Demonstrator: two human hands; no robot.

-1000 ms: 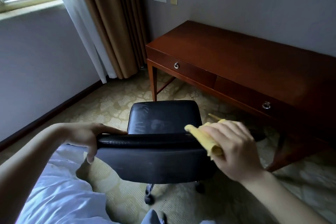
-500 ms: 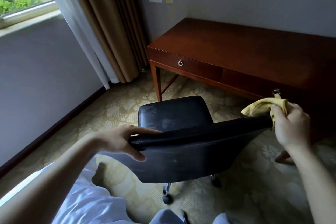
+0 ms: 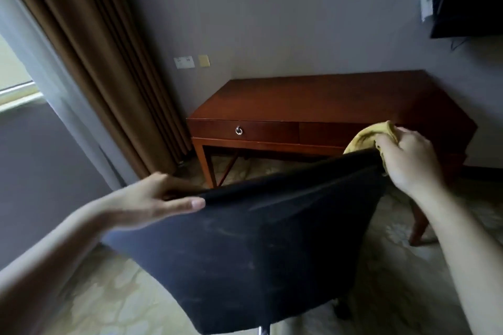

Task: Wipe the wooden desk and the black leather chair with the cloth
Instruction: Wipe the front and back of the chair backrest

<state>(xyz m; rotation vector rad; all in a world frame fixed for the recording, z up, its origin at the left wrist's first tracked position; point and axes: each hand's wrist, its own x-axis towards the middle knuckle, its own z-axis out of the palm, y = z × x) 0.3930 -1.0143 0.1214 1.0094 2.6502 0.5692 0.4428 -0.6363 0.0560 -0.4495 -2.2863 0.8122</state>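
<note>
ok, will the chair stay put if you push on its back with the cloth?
Probably not alone: chair seems to sit on a caster and metal stem, so it likely rolls or swivels. Left hand grips its top edge, likely bracing it.

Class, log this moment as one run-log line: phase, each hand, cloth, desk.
phase: wiping chair | left hand: grips chair's top edge | right hand: holds yellow cloth against chair's right top corner | desk: not touched
</note>
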